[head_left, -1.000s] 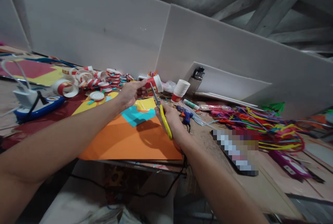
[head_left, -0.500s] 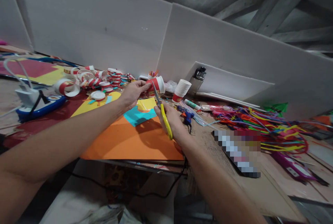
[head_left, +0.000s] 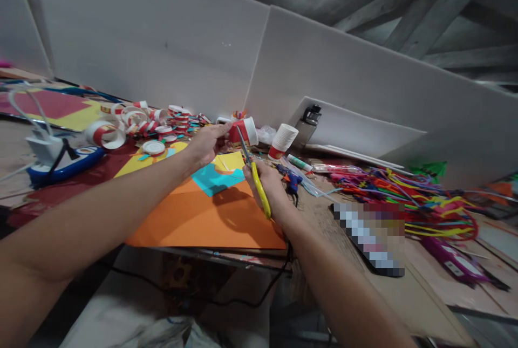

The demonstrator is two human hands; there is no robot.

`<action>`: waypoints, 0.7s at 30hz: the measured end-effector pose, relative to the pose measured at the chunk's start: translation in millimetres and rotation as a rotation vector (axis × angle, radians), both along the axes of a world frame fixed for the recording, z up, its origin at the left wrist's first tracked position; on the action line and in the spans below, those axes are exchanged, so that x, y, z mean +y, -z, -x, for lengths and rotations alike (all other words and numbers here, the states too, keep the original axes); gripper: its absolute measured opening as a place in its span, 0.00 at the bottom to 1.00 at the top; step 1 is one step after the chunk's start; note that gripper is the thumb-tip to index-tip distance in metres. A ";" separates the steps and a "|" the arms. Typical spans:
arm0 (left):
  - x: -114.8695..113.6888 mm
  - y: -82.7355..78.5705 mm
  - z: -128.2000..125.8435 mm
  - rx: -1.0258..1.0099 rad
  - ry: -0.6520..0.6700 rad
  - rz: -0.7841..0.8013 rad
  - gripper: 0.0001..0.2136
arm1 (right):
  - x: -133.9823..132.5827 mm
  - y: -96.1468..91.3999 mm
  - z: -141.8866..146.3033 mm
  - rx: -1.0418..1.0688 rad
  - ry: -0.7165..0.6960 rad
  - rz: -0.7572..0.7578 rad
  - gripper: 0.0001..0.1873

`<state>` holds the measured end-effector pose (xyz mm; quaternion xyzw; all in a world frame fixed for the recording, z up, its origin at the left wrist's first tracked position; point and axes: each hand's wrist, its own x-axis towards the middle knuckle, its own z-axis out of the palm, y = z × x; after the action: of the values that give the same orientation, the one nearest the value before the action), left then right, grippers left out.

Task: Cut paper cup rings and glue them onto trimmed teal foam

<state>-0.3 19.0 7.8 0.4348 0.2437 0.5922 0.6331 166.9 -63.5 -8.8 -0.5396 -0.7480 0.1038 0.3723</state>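
Note:
My left hand (head_left: 207, 145) grips a red and white paper cup (head_left: 245, 133) by its base end, the cup tipped on its side with its rim to the right. In my right hand (head_left: 270, 183) is a pair of scissors (head_left: 259, 189) with yellow handles. Their blades point up and lie against the cup's side; whether they cut into it I cannot tell. Below the hands, blue paper (head_left: 216, 181) and a yellow paper piece (head_left: 229, 161) rest on a large orange sheet (head_left: 202, 218).
Cut cup rings (head_left: 133, 118) pile up at the back left. Behind the right hand stand stacked paper cups (head_left: 283, 140), a dark bottle (head_left: 308, 125), a glue stick (head_left: 299, 162) and a blue glue gun (head_left: 292, 181). Colourful pipe cleaners (head_left: 404, 191) spread at right; a blue power strip (head_left: 67, 164) lies left.
Both hands, with the cup and scissors, have shifted very slightly to the right. The grip on each looks the same.

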 end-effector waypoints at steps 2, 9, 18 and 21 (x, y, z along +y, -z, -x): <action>0.1 -2.5 0.9 -0.007 -0.024 0.029 0.10 | 0.2 0.2 -0.2 -0.012 -0.018 0.007 0.16; 0.2 0.9 0.6 0.014 -0.073 -0.054 0.13 | 0.7 0.9 -2.6 -0.032 -0.090 0.051 0.12; -5.0 1.7 -7.9 0.021 -0.083 -0.133 0.11 | 0.3 -2.3 1.1 0.025 -0.028 0.022 0.14; -5.3 1.7 -7.3 0.022 -0.077 -0.137 0.10 | -1.8 -2.9 2.3 0.050 -0.025 0.023 0.15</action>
<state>7.0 13.7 6.2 0.4737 0.2260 0.6268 0.5759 164.6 -65.3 -5.9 -0.5318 -0.7438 0.1303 0.3834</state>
